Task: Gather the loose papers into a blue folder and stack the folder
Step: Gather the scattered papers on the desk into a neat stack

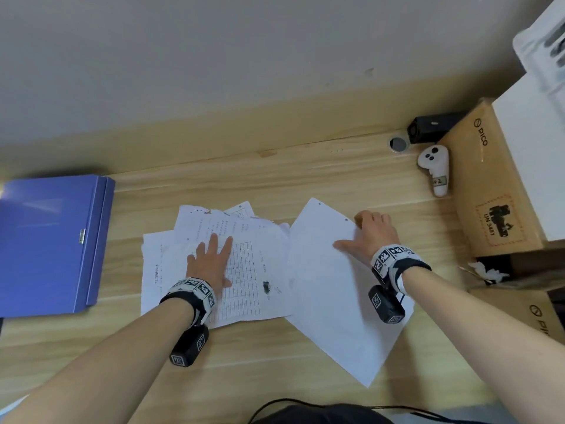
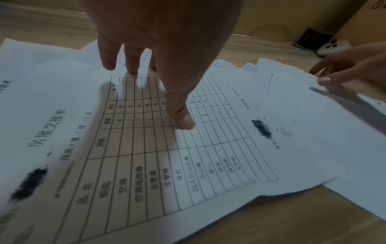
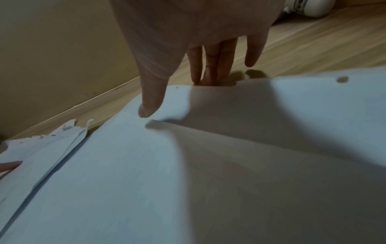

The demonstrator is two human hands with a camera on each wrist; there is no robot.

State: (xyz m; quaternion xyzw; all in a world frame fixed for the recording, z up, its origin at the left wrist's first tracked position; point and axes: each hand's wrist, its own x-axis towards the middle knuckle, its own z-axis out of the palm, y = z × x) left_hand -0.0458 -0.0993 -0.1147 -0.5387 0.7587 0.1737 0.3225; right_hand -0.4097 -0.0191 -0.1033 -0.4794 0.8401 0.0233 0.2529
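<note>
On wooden counter, loose papers were spread at centre. Left hand was laid flat, fingers straight, on table-printed sheet. Right hand was clamped on blank sheet, thumb on top, fingers curled over far edge. Blue folder was lying closed at far left, apart from papers.

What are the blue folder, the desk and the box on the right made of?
Blue folder: probably plastic, smooth with a glossy sheen and a metal clasp. Desk: pale wood or wood-look laminate, showing grain lines. Box: brown matte cardboard with black print.
</note>
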